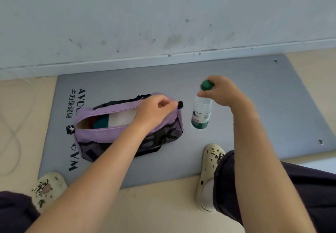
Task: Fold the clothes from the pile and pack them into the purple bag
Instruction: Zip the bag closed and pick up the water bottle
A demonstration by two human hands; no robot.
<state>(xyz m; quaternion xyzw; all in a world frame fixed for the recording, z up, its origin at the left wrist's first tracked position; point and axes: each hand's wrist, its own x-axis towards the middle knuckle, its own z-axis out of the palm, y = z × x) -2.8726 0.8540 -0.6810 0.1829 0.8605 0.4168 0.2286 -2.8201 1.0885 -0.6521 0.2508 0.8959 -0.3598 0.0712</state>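
Purple bag (116, 134) lying lengthwise left-right (unzipped), left hand (154, 109) pinching zipper pull (180, 104), right hand (221, 92) gripping bottle (201, 113).

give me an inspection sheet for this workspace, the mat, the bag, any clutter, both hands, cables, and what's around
Surface: grey gym mat on a beige floor.
Job's things: purple bag unzipped, folded clothes inside.
Clutter: water bottle, green cap, upright beside the bag.
Hands: left hand pinches the zipper pull; right hand grips the bottle's neck.
Cables: thin cord looped on the floor, left.
Surroundings: scuffed wall; cream clogs.
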